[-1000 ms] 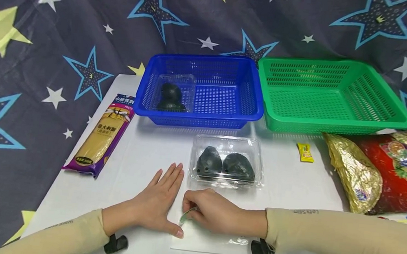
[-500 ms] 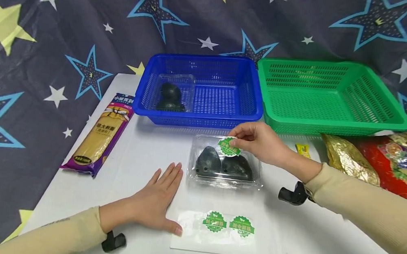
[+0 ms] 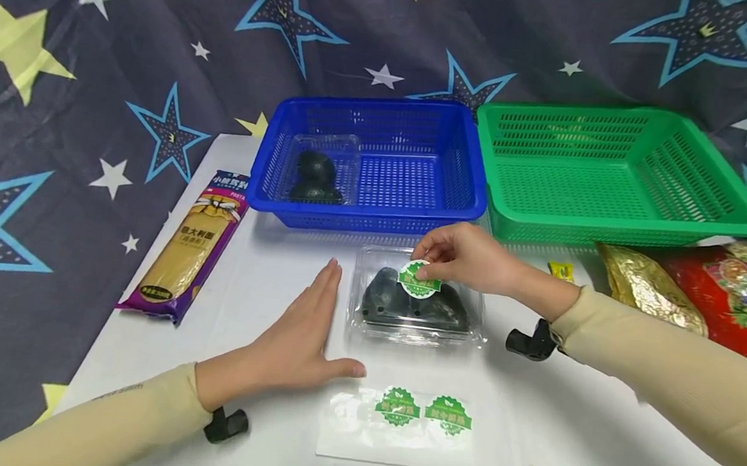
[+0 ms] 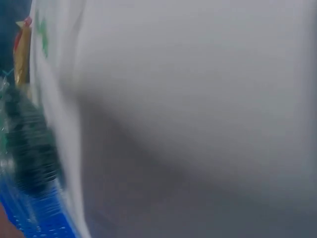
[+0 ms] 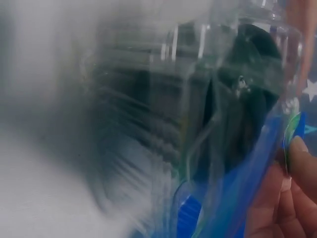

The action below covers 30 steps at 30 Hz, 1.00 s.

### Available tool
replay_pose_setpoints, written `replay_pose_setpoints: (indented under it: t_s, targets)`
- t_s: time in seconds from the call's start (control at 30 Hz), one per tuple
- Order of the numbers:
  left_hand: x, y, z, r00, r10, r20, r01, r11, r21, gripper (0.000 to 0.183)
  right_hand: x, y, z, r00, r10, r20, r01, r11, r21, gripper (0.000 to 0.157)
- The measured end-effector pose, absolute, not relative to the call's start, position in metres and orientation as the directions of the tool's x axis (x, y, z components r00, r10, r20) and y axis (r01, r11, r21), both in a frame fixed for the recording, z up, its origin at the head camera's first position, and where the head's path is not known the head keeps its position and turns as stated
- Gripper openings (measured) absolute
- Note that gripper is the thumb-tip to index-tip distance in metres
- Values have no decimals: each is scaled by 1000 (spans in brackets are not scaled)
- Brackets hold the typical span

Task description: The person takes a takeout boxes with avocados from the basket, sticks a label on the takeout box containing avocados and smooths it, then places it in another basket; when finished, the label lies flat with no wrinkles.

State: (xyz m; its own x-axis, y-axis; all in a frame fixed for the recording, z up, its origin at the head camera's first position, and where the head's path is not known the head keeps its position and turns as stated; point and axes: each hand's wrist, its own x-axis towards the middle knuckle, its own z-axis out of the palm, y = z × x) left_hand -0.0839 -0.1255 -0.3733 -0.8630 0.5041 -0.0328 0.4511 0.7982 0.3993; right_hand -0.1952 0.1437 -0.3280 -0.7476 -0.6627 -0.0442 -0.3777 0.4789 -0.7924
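Note:
My right hand (image 3: 469,257) pinches a round green-and-white sticker (image 3: 418,279) by its edge, over the lid of a clear plastic box (image 3: 416,335). In the right wrist view, the sticker (image 5: 292,130) is edge-on between thumb and fingers. Inside the box lie two dark green, rounded, avocado-like things (image 3: 443,311). My left hand (image 3: 299,338) is at the box's left, fingers straight and together, thumb spread toward the sticker sheet (image 3: 393,445). Two green stickers (image 3: 448,415) remain on that sheet. In the left wrist view, a dark rounded thing (image 4: 29,144) shows blurred through clear plastic.
A blue basket (image 3: 364,217) behind holds another clear box (image 3: 345,174) with dark contents. Beside it stands a green basket (image 3: 623,234). A pasta packet (image 3: 190,245) lies left. A small yellow packet (image 3: 561,270) and a red-gold bag (image 3: 725,297) lie right, partly behind the right arm.
The right hand has lifted a sticker from the sheet and carried it up over the clear box, now slightly lower. The left hand has shifted forward from beside the sheet, its fingers drawing together.

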Motion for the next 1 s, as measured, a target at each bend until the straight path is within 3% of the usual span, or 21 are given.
replay_pose_setpoints:
  t_s: [0.2,0.63,1.0]
  targets:
    - [-113,-105,-365,-823,564,68,552,766,330,128,-195,139,-327,-743,-669,-7,-460,519,-720,16]
    - [-130,-90,-358,-810,583,-54,540,780,316,132,-195,132,-322,-696,-718,-6,-538,527,-658,23]
    - [-130,-90,-358,-810,582,-64,540,785,303,132,-186,126,-323,-676,-734,73,-665,564,-489,26]
